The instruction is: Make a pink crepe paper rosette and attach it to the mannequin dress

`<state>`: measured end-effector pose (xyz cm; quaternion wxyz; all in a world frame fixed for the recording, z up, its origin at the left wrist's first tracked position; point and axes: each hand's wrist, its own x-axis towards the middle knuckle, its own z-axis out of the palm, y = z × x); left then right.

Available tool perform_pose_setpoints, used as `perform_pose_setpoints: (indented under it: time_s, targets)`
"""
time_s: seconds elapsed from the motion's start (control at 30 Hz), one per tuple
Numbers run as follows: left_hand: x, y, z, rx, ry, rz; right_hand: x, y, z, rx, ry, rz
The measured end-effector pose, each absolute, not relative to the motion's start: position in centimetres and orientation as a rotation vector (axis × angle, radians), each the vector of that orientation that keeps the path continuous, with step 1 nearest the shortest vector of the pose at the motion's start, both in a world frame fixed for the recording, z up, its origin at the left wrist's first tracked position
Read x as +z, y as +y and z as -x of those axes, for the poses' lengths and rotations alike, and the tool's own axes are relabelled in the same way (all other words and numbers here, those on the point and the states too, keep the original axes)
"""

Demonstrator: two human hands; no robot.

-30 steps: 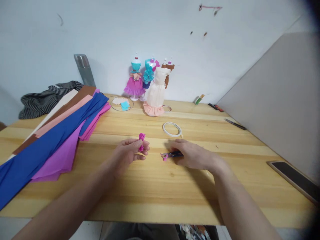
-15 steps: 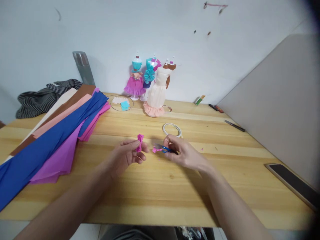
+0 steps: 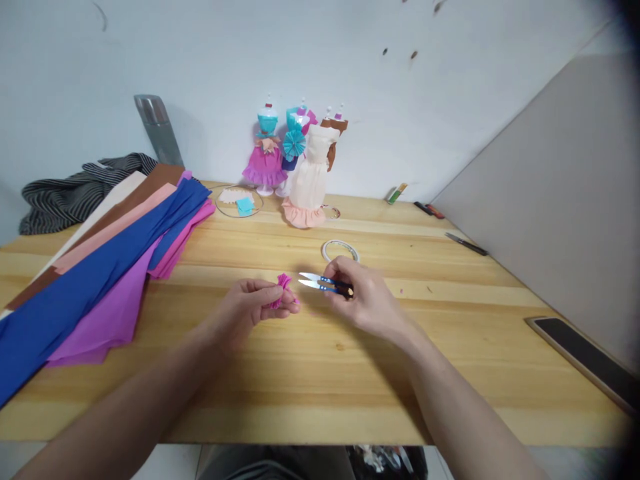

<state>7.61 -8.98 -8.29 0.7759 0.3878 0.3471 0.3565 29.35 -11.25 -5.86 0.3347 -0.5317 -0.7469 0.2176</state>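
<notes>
Snips in right fingers moved nearer pleated magenta bundle pinched by left fingers

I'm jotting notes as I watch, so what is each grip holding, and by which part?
The left grip pinches a pleated magenta piece near its middle. The right grip holds small snips by the handle end, blades apart.

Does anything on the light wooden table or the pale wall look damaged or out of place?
Yes, slightly: small dark spots, perhaps damage, mar the pale wall, and a tiny pink scrap lies loose on the light wooden table near the right hand.
</notes>
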Motion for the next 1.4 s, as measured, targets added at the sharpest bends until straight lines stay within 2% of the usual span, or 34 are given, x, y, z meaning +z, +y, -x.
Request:
perform_pose_setpoints:
  time_s: [0.13, 0.27, 0.47, 0.63, 0.8, 1.0, 1.2, 1.4]
  targets:
    - [-8.3, -8.9, -7.6, 0.768, 0.748, -0.804, -5.7, -11.0, -29.8, 0.828, -1.655, 1.239]
    - [-8.1, -8.8, -7.5, 0.737, 0.663, -0.773, -6.4, -11.2, -28.6, 0.905, -1.620, 1.201]
    - [-8.0, -9.0, -7.5, 0.673, 0.567, -0.815, -7.7, -11.4, -26.8, 0.731, -1.769, 1.102]
    - [-7.9, -9.0, -7.5, 0.711, 0.682, -0.766, -6.8, -11.4, -27.9, 0.564, -1.636, 1.162]
    - [-7.7, -8.9, -7.5, 0.758, 0.711, -0.779, -6.8, -11.2, -28.6, 0.642, -1.591, 1.277]
    - [-8.1, -9.0, -7.6, 0.827, 0.707, -0.842, -6.6, -11.1, -28.8, 0.567, -2.003, 1.371]
    - [-8.3, -9.1, -7.5, 0.774, 0.698, -0.929, -5.8, -11.7, -29.2, 0.756, -1.986, 1.190]
    - [-8.5, -9.1, -7.5, 0.703, 0.628, -0.959, -5.7, -12.0, -28.5, 0.645, -2.083, 1.048]
